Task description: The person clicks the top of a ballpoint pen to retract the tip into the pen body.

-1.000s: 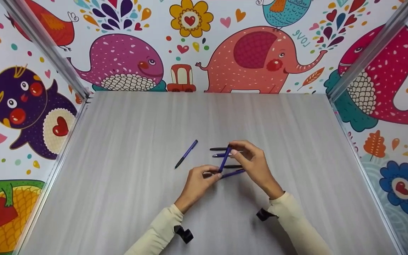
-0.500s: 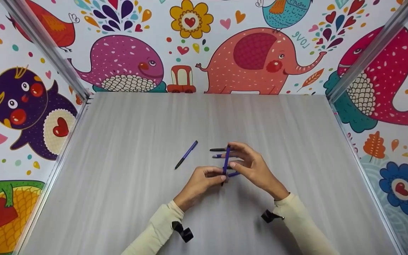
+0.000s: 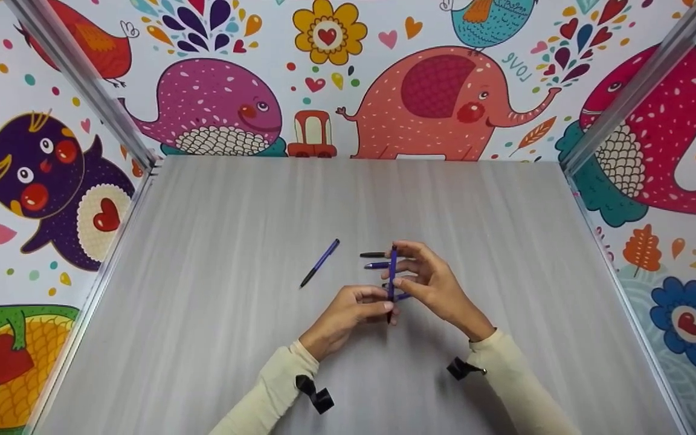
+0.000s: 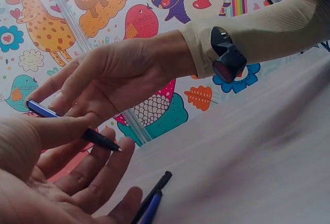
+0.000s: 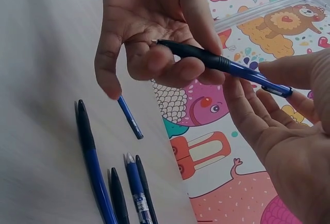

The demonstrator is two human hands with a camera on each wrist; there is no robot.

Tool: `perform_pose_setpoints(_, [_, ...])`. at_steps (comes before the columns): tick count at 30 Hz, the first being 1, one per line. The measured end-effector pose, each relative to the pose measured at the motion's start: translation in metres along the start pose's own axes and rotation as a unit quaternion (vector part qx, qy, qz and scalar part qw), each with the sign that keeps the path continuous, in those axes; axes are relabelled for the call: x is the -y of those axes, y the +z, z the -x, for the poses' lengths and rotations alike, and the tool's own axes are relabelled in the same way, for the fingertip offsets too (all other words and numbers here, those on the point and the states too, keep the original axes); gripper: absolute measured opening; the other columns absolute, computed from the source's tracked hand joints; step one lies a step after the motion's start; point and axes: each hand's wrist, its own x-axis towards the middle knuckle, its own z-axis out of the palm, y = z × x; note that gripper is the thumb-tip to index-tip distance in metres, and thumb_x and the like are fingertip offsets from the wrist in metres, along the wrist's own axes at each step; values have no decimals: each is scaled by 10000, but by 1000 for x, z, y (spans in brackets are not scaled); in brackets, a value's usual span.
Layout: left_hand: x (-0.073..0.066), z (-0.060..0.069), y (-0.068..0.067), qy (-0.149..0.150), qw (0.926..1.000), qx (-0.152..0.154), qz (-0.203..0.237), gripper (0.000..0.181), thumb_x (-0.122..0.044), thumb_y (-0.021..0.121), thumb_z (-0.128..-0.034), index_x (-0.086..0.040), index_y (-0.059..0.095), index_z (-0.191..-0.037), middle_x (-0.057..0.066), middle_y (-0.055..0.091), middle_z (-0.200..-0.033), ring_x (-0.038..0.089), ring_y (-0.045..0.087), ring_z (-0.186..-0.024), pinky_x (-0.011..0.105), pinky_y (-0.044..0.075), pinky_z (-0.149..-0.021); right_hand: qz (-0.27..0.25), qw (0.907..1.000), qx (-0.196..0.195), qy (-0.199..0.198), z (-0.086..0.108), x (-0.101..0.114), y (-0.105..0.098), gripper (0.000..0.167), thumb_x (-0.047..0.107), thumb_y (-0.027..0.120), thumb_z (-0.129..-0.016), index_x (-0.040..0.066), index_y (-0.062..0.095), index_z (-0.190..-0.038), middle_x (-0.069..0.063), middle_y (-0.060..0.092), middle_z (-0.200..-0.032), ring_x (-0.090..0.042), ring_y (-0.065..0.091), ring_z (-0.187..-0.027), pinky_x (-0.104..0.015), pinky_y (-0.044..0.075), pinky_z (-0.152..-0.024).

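Note:
A blue pen with a black grip (image 3: 392, 272) is held above the table between both hands. My left hand (image 3: 351, 314) pinches its black grip section between thumb and fingers. At the blue clip end, my right hand (image 3: 435, 284) holds the barrel with the thumb, its index finger at the pen's end. The right wrist view shows the held pen (image 5: 206, 59) with its metal tip out, pointing past the left hand's fingers. Several other pens lie below the hands, among them a blue one with a clear section (image 5: 136, 185) and a black-gripped blue pen (image 5: 93, 167), partly hidden in the head view.
Apart from the others, a blue and black pen (image 3: 319, 263) lies slantwise left of the hands. The grey wood-look table (image 3: 233, 241) is bounded by metal-edged walls printed with cartoon animals. A black wrist device (image 3: 315, 394) sits on the left sleeve.
In the head view the held pen has turned from slanting to nearly upright. My right thumb has moved lower along it, and both hands have shifted slightly. The pens on the table lie as before.

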Motion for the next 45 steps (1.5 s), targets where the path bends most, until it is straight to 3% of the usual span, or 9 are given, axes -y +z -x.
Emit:
perform_pose_setpoints(6, [-1, 2, 3, 41, 10000, -5, 79, 258, -77, 771, -1016, 103, 757, -1201, 94, 816, -1000, 199, 773, -839, 513, 610, -992, 207, 9997, -65, 111, 1, 1, -1, 601, -91, 713, -1020, -19, 484, -1570, -291, 600, -1387, -423, 741, -1104, -461, 668, -825])
perform_pose_setpoints(10, [-1, 5, 6, 183, 9998, -48, 27, 182, -52, 753, -1022, 64, 789, -1157, 97, 815, -987, 197, 768, -832, 457, 618, -955, 382, 9986, -154, 316, 2, 1, 0, 598, -59, 739, -1017, -4, 504, -1564, -217, 635, -1353, -489, 727, -1101, -511, 662, -827])
perform_pose_setpoints(14, [-1, 7, 7, 328, 9994, -98, -56, 156, -41, 740, -1030, 48, 809, -1138, 103, 815, -983, 197, 767, -847, 408, 623, -923, 435, 9979, -186, 432, 2, 1, 2, 603, -46, 751, -1013, 19, 518, -1565, -212, 630, -1355, -404, 745, -1111, -518, 660, -835])
perform_pose_setpoints(22, [-2, 8, 5, 515, 9980, -173, -312, 174, -27, 739, -1025, 78, 807, -1146, 135, 812, -954, 205, 762, -855, 649, 553, -1007, 415, 9986, -93, 324, -2, 3, 3, 573, -47, 753, -1012, 26, 551, -1543, -242, 610, -1388, -357, 761, -1093, -489, 669, -818])
perform_pose_setpoints(27, [-5, 8, 2, 635, 9958, -241, -609, 229, -50, 763, -1021, 119, 781, -1174, 165, 814, -988, 204, 763, -890, 484, 611, -957, 362, 9992, -140, 106, -3, 2, 3, 610, -88, 721, -1018, 9, 499, -1578, -331, 588, -1407, -502, 731, -1084, -405, 667, -854])
perform_pose_setpoints(29, [-6, 8, 0, 668, 9930, -310, -926, 200, -59, 776, -1012, 84, 801, -1150, 167, 815, -998, 195, 759, -900, 405, 612, -899, 385, 9990, -224, 49, -2, 0, 2, 574, -82, 699, -1036, -7, 493, -1566, -362, 581, -1393, -472, 739, -1083, -405, 663, -870])
perform_pose_setpoints(33, [-5, 10, -5, 713, 9787, -604, -1831, 131, -94, 804, -996, -11, 841, -1090, 104, 821, -967, 155, 749, -873, 299, 577, -780, 465, 9964, -702, 38, 1, -3, 1, 381, -50, 656, -1074, -85, 565, -1442, -345, 646, -1266, -349, 774, -1014, -445, 663, -861])
perform_pose_setpoints(39, [6, 14, -15, 967, 9445, -1123, -2930, 124, -90, 823, -982, -38, 858, -1089, -11, 825, -970, 95, 732, -878, 243, 574, -767, 687, 9887, -1312, 215, 16, -17, -7, 169, -41, 670, -1069, -98, 689, -1227, -249, 740, -1102, -244, 783, -943, -389, 664, -839])
perform_pose_setpoints(45, [23, 17, -25, 1628, 8930, -1297, -3990, 87, -62, 833, -978, -64, 857, -1062, 2, 810, -965, 99, 711, -881, 346, 610, -800, 763, 9882, -1179, 618, 42, -35, -11, 144, -54, 718, -1031, -65, 721, -1175, -253, 748, -1073, -201, 770, -939, -324, 655, -831])
